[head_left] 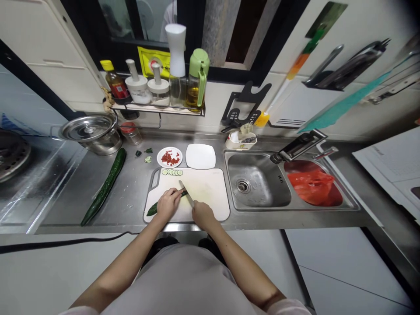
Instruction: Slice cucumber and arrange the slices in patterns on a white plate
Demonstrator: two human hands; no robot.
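The board (215,192) lies flat on the metal surface (72,175), left of the sink (257,175). The cucumber (152,211) rests on the board, slanting from the lower left toward the middle. The left hand (168,203) covers its midsection and holds it down, fingers extended toward the blade; the thumb position cannot be told. The right hand (201,214) is closed around the handle of the knife (186,193). The blade points away and to the left, crossing the cucumber at its right end; the depth of the cut cannot be told. A row of slices (172,172) lies along the board's far edge, at the left. Just beyond that edge stand a round plate (159,158) carrying red pieces (169,159) and, to its right, a square plate (200,156). Scraps (148,159) lie left of the round plate. A whole cucumber (105,186) lies diagonally on the surface, well apart from the board. Beyond it stand the pot (110,142) and a red-lidded jar (133,134). A red bag (313,186) occupies the right basin.
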